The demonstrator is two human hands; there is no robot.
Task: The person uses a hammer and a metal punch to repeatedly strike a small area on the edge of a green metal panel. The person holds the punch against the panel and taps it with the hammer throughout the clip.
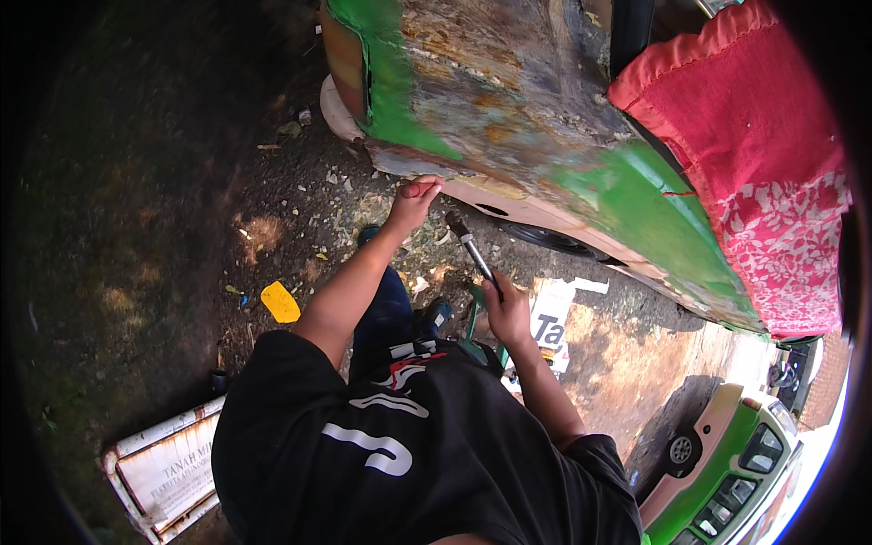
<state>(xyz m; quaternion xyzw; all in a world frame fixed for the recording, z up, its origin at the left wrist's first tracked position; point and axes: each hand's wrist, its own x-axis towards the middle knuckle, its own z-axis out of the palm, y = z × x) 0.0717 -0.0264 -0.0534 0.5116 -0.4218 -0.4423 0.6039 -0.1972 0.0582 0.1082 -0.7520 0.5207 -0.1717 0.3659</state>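
Note:
My right hand (509, 313) is wrapped round the dark grip of a hammer (472, 252). The hammer's metal shaft points up and left, with its dark head a little below the vehicle's lower edge, apart from it. My left hand (411, 206) is closed at the lower edge of the vehicle body (518, 118). What its fingers hold, if anything, I cannot make out. The body panel is green in places and stripped to patchy grey and rust-brown metal in others, with a pale strip along the bottom.
A red cloth (727, 118) with a white floral part drapes over the vehicle at right. On the dirt ground lie a yellow piece (280, 302), a torn white printed sheet (551, 318) and small debris. A rusty-framed white sign (173, 472) is lower left; another green vehicle (727, 472) stands lower right.

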